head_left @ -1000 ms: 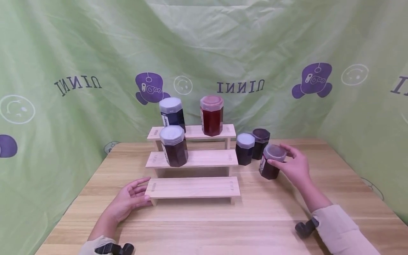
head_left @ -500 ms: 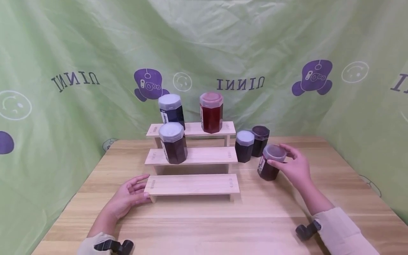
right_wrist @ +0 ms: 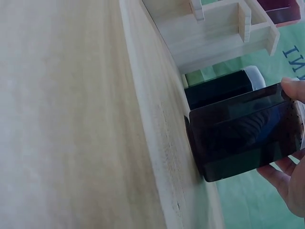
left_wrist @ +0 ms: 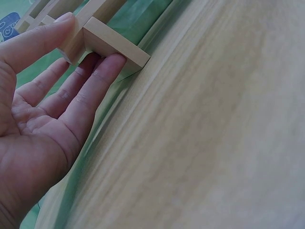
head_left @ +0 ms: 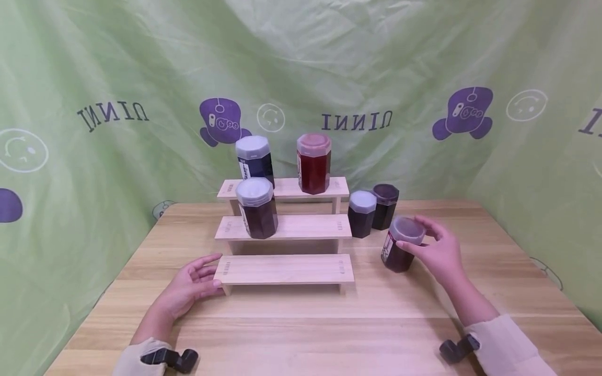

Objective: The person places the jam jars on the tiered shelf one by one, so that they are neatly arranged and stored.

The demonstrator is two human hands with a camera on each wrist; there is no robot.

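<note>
My right hand (head_left: 437,250) pinches a hexagonal jar of dark jam (head_left: 398,256) near its pale lid, thumb on one side and fingers on the other. Slightly tilted, that jar (right_wrist: 243,136) has its base close to the tabletop; whether they touch, I cannot tell. At the left end of a three-step wooden display shelf (head_left: 284,269), my left hand (head_left: 190,287) holds the lowest step, its fingers against the wooden leg (left_wrist: 112,43). A red jar (head_left: 314,166) and a dark blue jar (head_left: 256,159) stand on the top step, and a dark jar (head_left: 260,214) on the middle one.
Right of the shelf, a white-lidded dark jar (head_left: 361,216) and a dark-lidded jar (head_left: 385,206) stand close together on the wooden table (head_left: 301,334). A green printed curtain (head_left: 376,57) hangs behind and along both sides.
The right hand has brought its jar slightly toward me, away from the two jars behind it. The left hand keeps its place at the shelf, while the head view has shifted a little.
</note>
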